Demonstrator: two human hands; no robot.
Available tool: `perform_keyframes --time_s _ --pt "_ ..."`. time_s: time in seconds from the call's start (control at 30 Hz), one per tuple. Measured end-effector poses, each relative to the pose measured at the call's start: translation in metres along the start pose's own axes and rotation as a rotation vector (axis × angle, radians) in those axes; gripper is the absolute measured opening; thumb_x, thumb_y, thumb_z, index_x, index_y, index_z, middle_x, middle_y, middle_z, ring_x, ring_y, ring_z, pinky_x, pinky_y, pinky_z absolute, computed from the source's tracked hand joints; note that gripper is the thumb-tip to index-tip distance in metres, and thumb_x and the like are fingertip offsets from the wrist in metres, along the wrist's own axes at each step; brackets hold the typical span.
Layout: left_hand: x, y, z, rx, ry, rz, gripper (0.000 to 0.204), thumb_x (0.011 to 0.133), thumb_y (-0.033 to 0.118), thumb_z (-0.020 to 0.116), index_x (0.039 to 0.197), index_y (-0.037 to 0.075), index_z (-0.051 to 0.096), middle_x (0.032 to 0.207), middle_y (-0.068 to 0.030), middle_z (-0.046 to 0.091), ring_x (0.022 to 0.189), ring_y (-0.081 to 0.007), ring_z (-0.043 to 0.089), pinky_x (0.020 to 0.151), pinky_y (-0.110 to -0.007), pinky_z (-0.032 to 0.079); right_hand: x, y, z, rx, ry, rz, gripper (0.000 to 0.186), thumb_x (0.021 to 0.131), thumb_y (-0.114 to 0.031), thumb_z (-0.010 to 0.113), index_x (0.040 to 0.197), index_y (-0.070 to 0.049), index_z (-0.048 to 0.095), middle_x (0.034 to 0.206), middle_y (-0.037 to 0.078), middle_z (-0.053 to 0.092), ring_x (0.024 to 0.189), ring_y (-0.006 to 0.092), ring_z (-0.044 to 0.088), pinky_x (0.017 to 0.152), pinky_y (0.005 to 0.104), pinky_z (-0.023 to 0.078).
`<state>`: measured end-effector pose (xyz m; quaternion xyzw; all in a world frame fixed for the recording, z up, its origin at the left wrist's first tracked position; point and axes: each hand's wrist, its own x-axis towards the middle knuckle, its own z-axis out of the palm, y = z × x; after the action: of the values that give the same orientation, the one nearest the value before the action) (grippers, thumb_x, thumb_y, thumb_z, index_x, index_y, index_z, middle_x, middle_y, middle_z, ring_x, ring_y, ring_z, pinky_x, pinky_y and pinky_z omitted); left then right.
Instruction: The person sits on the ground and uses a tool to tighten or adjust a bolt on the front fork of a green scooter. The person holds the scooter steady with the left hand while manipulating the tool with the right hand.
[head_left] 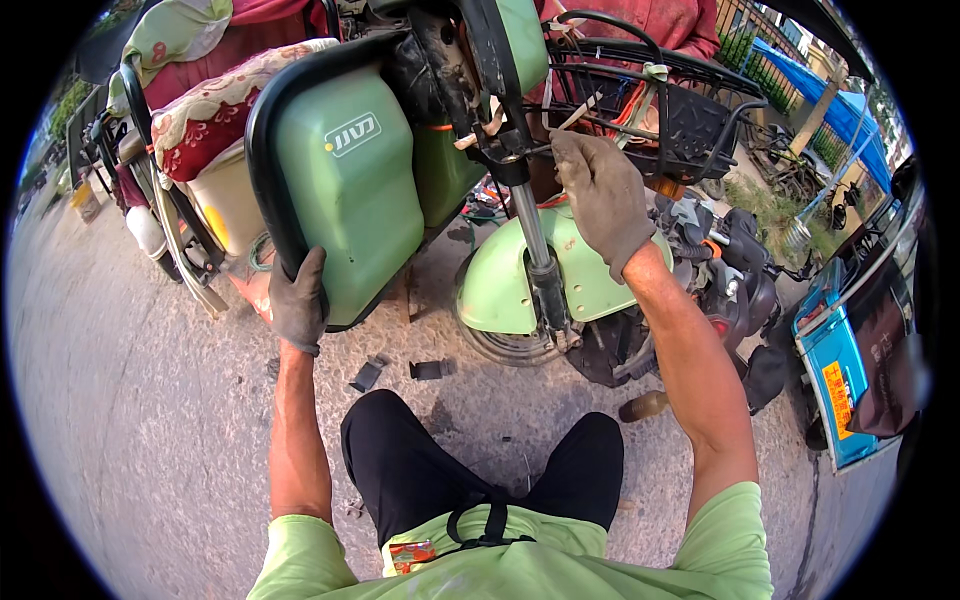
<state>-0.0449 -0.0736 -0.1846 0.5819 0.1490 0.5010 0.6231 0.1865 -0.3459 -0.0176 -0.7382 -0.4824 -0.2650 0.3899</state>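
Note:
A green vehicle front panel point(348, 200) with a thick black rim stands to the left of a metal front fork point(530, 220). My left hand point(298, 305), in a grey glove, is closed on the panel's lower left edge, thumb in front and fingers out of sight behind. Beside the top of the fork is my gloved right hand point(605, 195), its fingers bent together near a thin metal piece. What they grip, if anything, is hidden. A light green mudguard point(500, 280) covers the wheel point(505, 345) below.
A black wire basket point(690, 120) sits behind the fork. Dark vehicle parts point(735, 270) lie at the right, near a blue vehicle point(835, 350). Two small black pieces, one a bracket-like part point(430, 370), rest on the concrete before my knees. A patterned cushion point(215, 115) is at the left.

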Motion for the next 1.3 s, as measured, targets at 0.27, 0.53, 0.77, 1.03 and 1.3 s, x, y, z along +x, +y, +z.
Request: perform_keyframes --time_s 0.27,0.53,0.77,1.03,1.3 --pt "-0.007 0.016 0.01 0.028 0.02 0.016 0.04 0.096 0.021 0.069 0.126 -0.003 0.057 0.109 -0.0045 0.066 0.091 -0.0114 0.06 0.083 -0.028 0.05 -0.023 0.022 0.016 0.346 0.047 0.211 0.033 0.1 -0.02 0.053 0.124 -0.002 0.067 0.093 0.014 0.07 0.088 0.0253 0.07 0.079 0.0393 0.054" --pt "-0.01 0.019 0.013 0.142 0.023 0.032 0.043 0.098 0.024 0.069 0.129 -0.002 0.057 0.112 -0.0054 0.067 0.093 -0.013 0.062 0.082 -0.029 0.052 -0.053 0.058 0.017 0.106 -0.064 0.076 0.037 0.101 -0.014 0.054 0.136 -0.004 0.059 0.108 0.012 0.072 0.103 0.0208 0.067 0.092 0.0352 0.05" --pt "-0.01 0.015 0.02 0.06 0.052 0.094 0.045 0.097 0.025 0.07 0.13 -0.002 0.056 0.114 -0.0076 0.067 0.097 -0.0158 0.064 0.086 -0.03 0.051 -0.032 0.103 0.018 0.328 -0.267 0.281 0.037 0.091 -0.02 0.072 0.12 0.001 0.064 0.109 0.016 0.072 0.101 0.0247 0.069 0.089 0.0359 0.052" --pt "-0.009 0.012 0.012 0.28 0.042 0.122 0.046 0.1 0.031 0.065 0.131 -0.002 0.055 0.116 -0.0075 0.065 0.101 -0.0167 0.061 0.09 -0.032 0.049 -0.005 0.109 0.021 -0.229 -0.548 0.185 0.033 0.097 -0.038 0.055 0.111 -0.014 0.073 0.108 0.014 0.072 0.103 0.0366 0.067 0.089 0.0478 0.051" --pt "-0.009 0.024 0.002 0.299 -0.053 0.057 0.05 0.1 0.033 0.065 0.134 -0.002 0.054 0.124 -0.0077 0.062 0.112 -0.0168 0.057 0.099 -0.033 0.045 -0.007 0.111 0.019 -0.145 -0.537 0.197 0.037 0.098 -0.046 0.053 0.105 -0.017 0.075 0.104 0.012 0.073 0.104 0.0329 0.068 0.091 0.0461 0.052"
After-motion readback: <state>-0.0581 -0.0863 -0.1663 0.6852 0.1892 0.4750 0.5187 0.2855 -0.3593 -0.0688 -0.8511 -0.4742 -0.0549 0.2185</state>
